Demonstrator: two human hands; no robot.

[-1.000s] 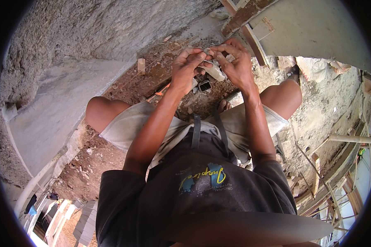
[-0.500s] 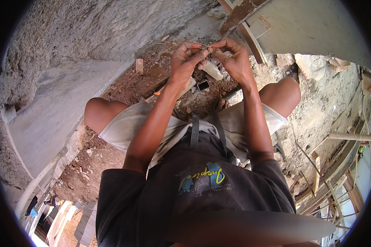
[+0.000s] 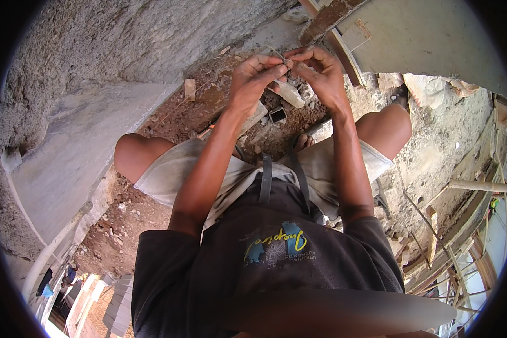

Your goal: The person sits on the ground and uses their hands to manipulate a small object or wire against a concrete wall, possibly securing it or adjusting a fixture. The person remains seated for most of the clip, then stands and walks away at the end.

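My left hand (image 3: 256, 80) and my right hand (image 3: 320, 74) meet fingertip to fingertip over the dirt, far in front of my lap. Pinched between them is a thin strand (image 3: 275, 52), perhaps wire or string; its kind is too small to make out. One end sticks up past the fingers of my left hand. Both hands are closed, thumb against fingers. Right below them lies a pale oblong block (image 3: 290, 96). A small dark square-ended piece (image 3: 277, 115) rests on the ground nearer my lap.
A rough concrete wall (image 3: 124, 50) rises on the left. Wooden boards (image 3: 345, 56) and a grey panel (image 3: 422, 39) stand at the far right. A small wooden piece (image 3: 190, 89) lies by the wall's foot. Sticks and a pole (image 3: 479, 186) are on the right.
The fingers have shifted slightly around the strand, and its end now points up more visibly. My right hand has turned a little over it. My arms barely moved.
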